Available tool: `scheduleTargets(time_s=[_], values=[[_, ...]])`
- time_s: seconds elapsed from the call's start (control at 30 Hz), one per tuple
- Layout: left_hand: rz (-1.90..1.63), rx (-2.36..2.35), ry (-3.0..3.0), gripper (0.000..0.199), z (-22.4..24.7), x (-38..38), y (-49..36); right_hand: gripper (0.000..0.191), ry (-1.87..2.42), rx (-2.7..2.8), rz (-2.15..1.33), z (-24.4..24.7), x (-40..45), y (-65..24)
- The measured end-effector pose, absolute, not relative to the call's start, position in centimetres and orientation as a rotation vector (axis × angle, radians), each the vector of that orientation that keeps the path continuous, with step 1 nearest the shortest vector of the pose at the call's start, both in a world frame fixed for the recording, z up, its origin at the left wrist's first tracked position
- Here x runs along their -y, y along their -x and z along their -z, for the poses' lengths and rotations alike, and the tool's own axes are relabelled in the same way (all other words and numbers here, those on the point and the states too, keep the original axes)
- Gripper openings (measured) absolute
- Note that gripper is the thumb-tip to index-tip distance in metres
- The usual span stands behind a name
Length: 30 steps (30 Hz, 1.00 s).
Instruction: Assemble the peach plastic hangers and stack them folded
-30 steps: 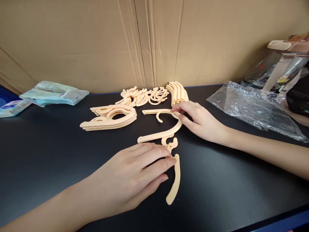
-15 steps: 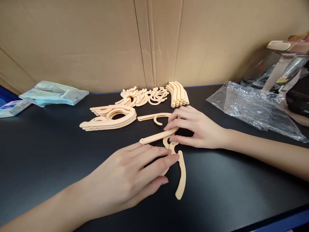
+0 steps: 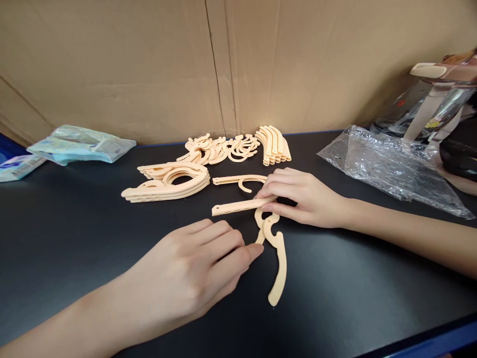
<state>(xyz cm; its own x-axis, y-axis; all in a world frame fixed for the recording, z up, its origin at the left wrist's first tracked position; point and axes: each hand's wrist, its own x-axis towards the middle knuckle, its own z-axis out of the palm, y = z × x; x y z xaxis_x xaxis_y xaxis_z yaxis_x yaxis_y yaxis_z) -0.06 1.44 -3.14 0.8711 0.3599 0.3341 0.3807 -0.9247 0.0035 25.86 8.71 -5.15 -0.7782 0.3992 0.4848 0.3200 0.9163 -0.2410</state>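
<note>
Cream plastic hanger pieces lie on the black table in the head view. My left hand (image 3: 201, 268) has its fingers closed on the end of a curved hooked piece (image 3: 260, 234). My right hand (image 3: 298, 196) pinches the right end of a straight arm piece (image 3: 238, 206), which is slightly raised at the left. Below it, an S-shaped piece (image 3: 270, 226) overlaps the curved hooked piece, and a curved arm (image 3: 278, 273) points toward me. Just behind my right fingers rests another arm with a hook (image 3: 245, 185).
Stacked folded hangers (image 3: 171, 186) sit left of centre. Behind are loose hooks (image 3: 219, 149) and a bundle of arms (image 3: 275, 144). Blue packets (image 3: 80, 144) lie far left; clear plastic wrap (image 3: 391, 169) and a clear bottle (image 3: 421, 104) stand right.
My left hand has drawn back to the left, its fingers now closed near the curved piece's end. The straight arm piece has turned to lie flatter across, its left end further away from me.
</note>
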Motion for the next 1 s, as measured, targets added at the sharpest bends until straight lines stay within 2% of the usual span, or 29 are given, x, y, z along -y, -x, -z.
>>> scheduleTargets(time_s=[0.23,0.47,0.7,0.9,1.0], values=[[0.497,0.605,2.73,0.019,2.3,-2.0,0.8,0.018,0.499,2.504,-0.206,5.3,-8.8,-25.8],[0.583,0.849,2.685,0.014,2.4,-2.1,0.9,0.018,0.503,2.482,-0.236,5.2,-8.6,-25.8],[0.367,0.79,2.579,0.03,2.3,-2.7,1.3,0.018,0.507,2.479,-0.262,5.2,-8.7,-25.8],[0.487,0.722,2.574,0.019,3.4,-2.0,0.9,0.017,0.524,2.473,-0.247,5.1,-8.5,-25.7],[0.485,0.708,2.661,0.029,3.7,-1.6,0.3,0.019,0.534,2.481,-0.237,5.0,-8.4,-25.7]])
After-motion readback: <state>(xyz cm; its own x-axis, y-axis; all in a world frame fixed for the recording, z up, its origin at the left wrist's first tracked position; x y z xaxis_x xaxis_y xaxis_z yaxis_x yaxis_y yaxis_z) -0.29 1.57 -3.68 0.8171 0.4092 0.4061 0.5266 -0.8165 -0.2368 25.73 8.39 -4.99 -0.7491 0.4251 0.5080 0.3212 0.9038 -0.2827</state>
